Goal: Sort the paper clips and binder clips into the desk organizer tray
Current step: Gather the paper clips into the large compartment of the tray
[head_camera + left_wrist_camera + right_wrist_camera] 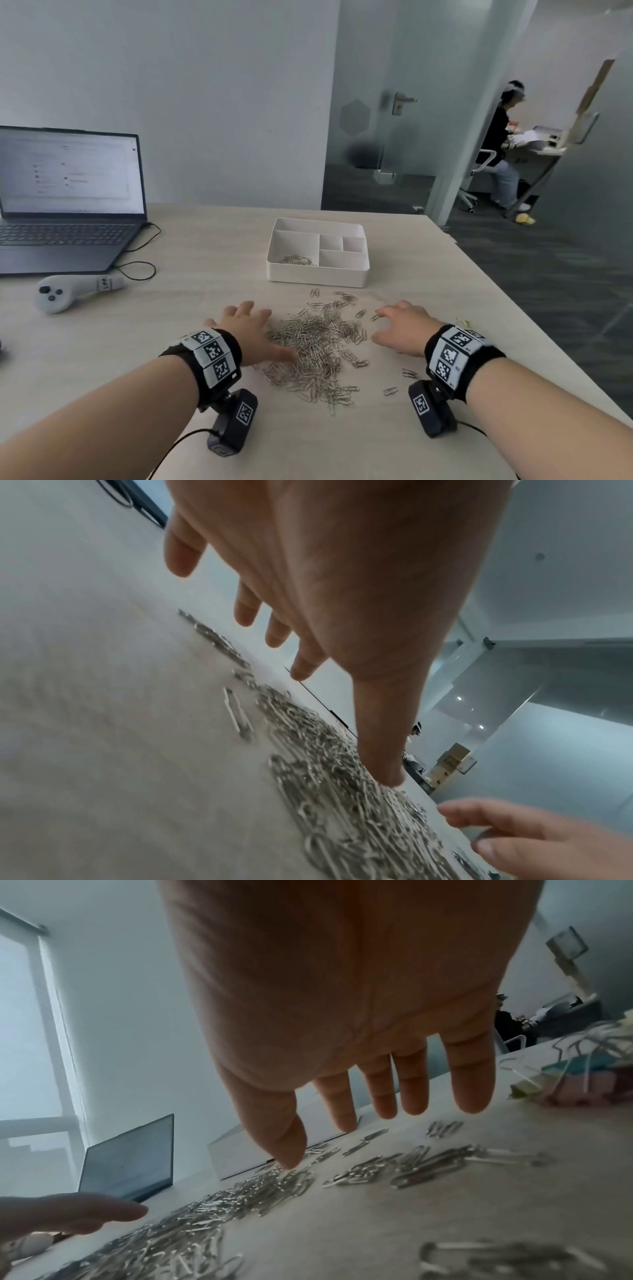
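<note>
A heap of silver paper clips point(318, 346) lies on the pale wooden desk between my two hands. My left hand point(245, 329) is spread palm down at the heap's left edge, with its thumb tip point(387, 775) touching the clips. At the right edge my right hand point(400, 325) hovers palm down with straight fingers point(411, 1091), holding nothing. Behind the heap stands the white organizer tray point(317, 274), with a few paper clips point(296, 260) in its large left compartment. Pastel binder clips point(582, 1074) lie right of my right hand.
An open laptop point(68, 198) with its cable stands at the back left, and a grey handheld controller point(72, 291) lies in front of it. The desk's right edge point(534, 329) runs close to my right wrist. A seated person point(500, 144) works in the room beyond.
</note>
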`<state>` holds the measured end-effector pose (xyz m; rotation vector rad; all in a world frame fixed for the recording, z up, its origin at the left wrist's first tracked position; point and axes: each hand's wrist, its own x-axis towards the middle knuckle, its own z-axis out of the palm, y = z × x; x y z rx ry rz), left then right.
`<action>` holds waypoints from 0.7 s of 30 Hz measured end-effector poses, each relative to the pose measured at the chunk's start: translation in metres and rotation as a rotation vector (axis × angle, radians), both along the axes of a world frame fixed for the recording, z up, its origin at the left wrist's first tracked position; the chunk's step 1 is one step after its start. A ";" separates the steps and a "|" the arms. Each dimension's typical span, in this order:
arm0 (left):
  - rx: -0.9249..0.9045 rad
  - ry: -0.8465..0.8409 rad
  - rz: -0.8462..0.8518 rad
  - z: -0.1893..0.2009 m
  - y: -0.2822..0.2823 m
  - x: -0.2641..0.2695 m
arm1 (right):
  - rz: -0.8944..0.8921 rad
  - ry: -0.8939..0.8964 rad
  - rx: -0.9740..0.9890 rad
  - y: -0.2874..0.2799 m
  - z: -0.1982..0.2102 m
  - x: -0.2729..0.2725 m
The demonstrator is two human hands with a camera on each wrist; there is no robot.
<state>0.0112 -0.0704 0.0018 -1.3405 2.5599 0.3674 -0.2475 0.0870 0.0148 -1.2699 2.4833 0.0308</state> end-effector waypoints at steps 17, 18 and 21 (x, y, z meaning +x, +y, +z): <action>0.039 0.113 -0.212 0.001 0.030 -0.018 | 0.248 -0.142 -0.043 -0.026 -0.015 0.075; 0.040 0.135 -0.211 0.000 0.031 -0.020 | 0.245 -0.148 -0.064 -0.029 -0.016 0.078; 0.045 0.190 -0.190 -0.002 0.032 -0.024 | 0.256 -0.153 -0.116 -0.034 -0.017 0.082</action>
